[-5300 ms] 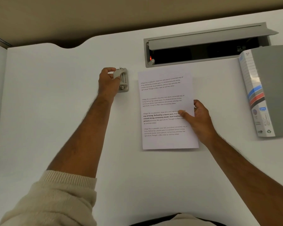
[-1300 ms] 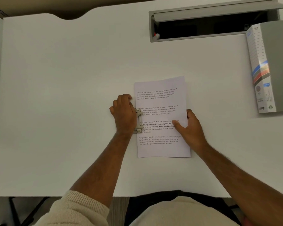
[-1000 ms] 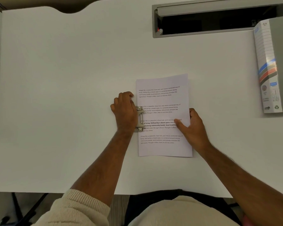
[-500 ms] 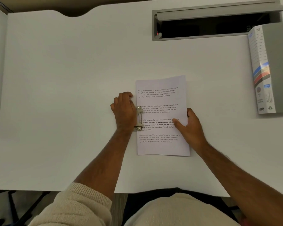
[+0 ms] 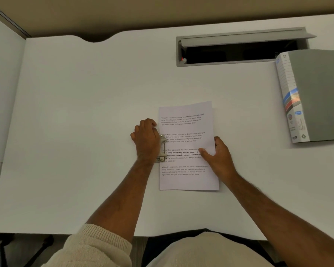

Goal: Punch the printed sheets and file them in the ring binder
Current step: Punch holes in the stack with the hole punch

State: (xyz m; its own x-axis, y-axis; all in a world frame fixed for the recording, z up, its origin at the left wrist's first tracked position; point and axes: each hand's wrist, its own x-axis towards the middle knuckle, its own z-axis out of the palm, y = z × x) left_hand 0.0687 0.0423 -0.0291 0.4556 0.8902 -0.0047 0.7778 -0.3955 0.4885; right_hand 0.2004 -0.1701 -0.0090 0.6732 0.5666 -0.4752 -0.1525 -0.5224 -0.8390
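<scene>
Head view: two hands, left hand [image 5: 146,140] on one punch [image 5: 162,148], right hand [image 5: 219,158] on sheets [image 5: 187,180].

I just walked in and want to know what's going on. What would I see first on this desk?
First you would see two hands in the middle of the white desk. The left hand presses on a small metal hole punch at the left edge of the printed sheets, and the right hand holds the sheets flat. A grey ring binder lies closed at the far right, beside an open cable slot.
</scene>
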